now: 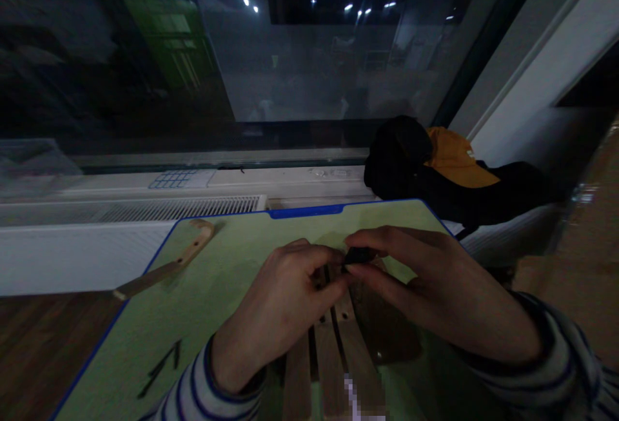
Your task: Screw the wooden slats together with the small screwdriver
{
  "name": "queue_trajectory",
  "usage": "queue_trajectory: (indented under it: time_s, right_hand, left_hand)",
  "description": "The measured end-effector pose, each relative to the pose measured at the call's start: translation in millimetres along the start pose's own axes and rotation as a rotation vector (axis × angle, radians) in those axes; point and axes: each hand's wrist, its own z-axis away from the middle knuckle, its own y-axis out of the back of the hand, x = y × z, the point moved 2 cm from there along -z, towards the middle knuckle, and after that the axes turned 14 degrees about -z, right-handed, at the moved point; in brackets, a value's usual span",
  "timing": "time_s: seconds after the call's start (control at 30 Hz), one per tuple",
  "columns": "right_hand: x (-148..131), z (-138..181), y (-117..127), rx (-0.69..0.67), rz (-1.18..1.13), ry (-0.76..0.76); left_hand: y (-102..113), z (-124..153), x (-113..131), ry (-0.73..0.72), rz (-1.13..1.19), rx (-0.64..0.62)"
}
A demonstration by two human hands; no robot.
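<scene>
A dark window (304, 86) stood beyond the blue-edged table (227, 285), whose top was pale green. A white radiator (82, 260) was past the far left corner, and a black heap (394, 163) lay past the far right one. Several wooden slats (329, 363) lay side by side toward the near edge; a bent wooden piece (193, 248) angled across the left edge. An orange cap (454, 160) sat on the heap. My left hand (290, 285) and right hand (435, 273) were close together, a little right of the table's middle. A thin black shape (162, 366) lay toward the near left corner. Smallest was the dark piece (358, 255) above the slats' far ends — pinched between my right thumb and fingers. My left fingertips were bunched at its left side — I couldn't tell what they gripped.
</scene>
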Motion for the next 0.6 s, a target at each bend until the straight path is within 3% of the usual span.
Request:
queue_trajectory:
  time_s: [0.43, 0.6]
  right_hand:
    - [-1, 1, 1, 0.008, 0.014, -0.020]
    - [0, 1, 1, 0.022, 0.024, -0.012]
  left_hand:
    - [0, -1, 1, -0.022, 0.019, -0.005]
    - [4, 11, -4, -0.017, 0.008, 0.037]
